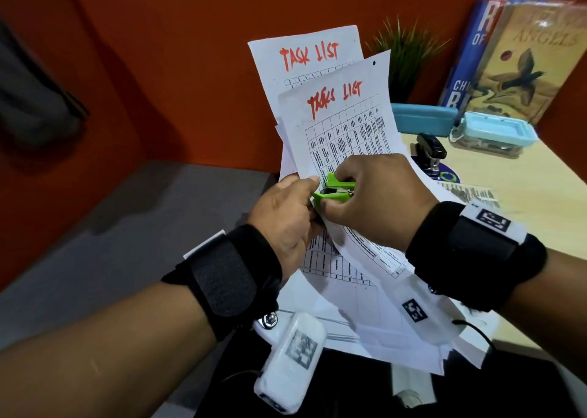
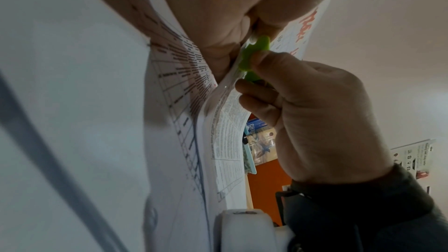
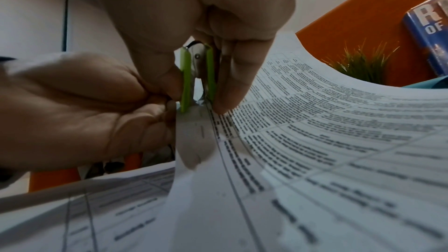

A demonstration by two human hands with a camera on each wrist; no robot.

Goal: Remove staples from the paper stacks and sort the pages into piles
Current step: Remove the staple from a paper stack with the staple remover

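I hold up a stack of printed pages headed "TASK LIST" in red, fanned apart at the top. My left hand pinches the stack's left edge, thumb on the front sheet. My right hand squeezes a green staple remover whose metal claws bite the paper edge beside the left thumb. In the right wrist view the staple remover stands between thumb and forefinger, claws on the paper stack. The left wrist view shows the staple remover in the right hand against the pages.
More loose sheets lie on the pale desk below my hands. A black stapler, a blue case, a lidded clear box, a small plant and books stand at the back right against the orange wall.
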